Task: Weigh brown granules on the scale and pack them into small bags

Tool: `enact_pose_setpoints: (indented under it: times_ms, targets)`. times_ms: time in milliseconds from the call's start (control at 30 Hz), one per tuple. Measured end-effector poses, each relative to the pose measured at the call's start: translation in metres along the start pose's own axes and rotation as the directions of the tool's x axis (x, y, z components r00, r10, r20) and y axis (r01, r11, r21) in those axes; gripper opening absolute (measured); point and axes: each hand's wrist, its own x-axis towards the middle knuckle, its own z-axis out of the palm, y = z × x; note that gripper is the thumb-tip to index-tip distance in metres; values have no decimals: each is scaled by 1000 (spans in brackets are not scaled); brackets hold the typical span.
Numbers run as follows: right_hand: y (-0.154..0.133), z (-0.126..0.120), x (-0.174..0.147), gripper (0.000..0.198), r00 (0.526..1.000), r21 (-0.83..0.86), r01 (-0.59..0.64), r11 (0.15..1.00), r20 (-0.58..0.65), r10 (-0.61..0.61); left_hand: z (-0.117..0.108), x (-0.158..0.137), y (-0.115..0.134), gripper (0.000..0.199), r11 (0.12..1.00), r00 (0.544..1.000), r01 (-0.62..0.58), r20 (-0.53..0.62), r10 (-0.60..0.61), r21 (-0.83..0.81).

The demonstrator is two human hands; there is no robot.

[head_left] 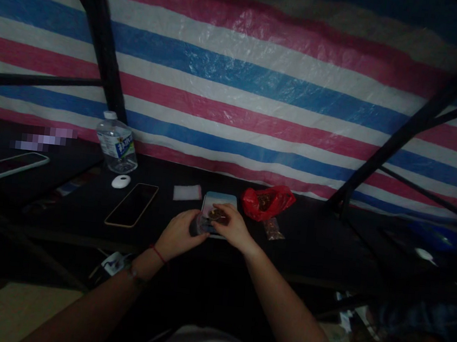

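Note:
My left hand [181,234] is closed at the edge of a small clear plastic bag [202,224], with the thumb towards me. My right hand [233,226] pinches a small, round, brownish thing [216,214] at the bag's upper right; dim light hides its exact kind. Both hands are over a flat, light-coloured rectangular object [220,198] on the black table. Just right of it, a red plastic bag [268,202] stands open with brown bits inside. Beside that lies a small clear packet [273,229] of similar brown bits.
Left of my hands are a stack of small white bags [187,192], a dark-screened phone [132,205], a white oval case [121,181] and a large clear bottle [117,145]. Another phone [17,165] lies far left. Black metal posts [103,43] frame a striped plastic sheet [236,101].

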Motion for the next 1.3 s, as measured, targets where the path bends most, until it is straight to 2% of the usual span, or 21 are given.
enact_pose_setpoints:
  times_ms: [167, 267, 367, 467, 633, 900, 1133, 1233, 1300]
  targets:
    - [-12, 2, -17, 54, 999, 82, -42, 996, 17, 40, 2, -3, 7, 48, 997, 1000, -12, -1, 12, -73]
    - [-13, -1, -24, 46, 999, 80, -52, 995, 19, 51, 4, -5, 13, 45, 992, 1000, -12, 3, 13, -123]
    - [-19, -7, -28, 29, 1000, 37, 4, 999, 26, -5, 6, -7, 17, 44, 982, 1000, 4, 29, 1, -186]
    - [-29, -15, -32, 23, 994, -50, 103, 993, 42, -101, 9, -10, 20, 44, 966, 998, 24, 57, -10, -256]
    - [-39, -22, -36, 31, 985, -90, 168, 982, 53, -164, 16, -14, 22, 45, 935, 999, 0, 45, 17, -355]
    - [-34, -26, -38, 39, 990, 0, 139, 990, 15, -139, 10, -12, 27, 34, 908, 1000, 19, 15, -13, -419]
    - [-29, -23, -41, 56, 992, -19, 84, 996, 94, -82, 5, -7, 21, 34, 875, 999, 52, 12, -53, -481]
    - [-24, -26, -38, 66, 996, -43, 81, 996, 33, -80, 3, -7, 16, 33, 823, 995, 71, -19, -98, -563]
    - [-19, -32, -35, 65, 997, -97, 75, 992, -12, -76, 1, -6, 12, 35, 775, 989, 57, -73, -132, -630]
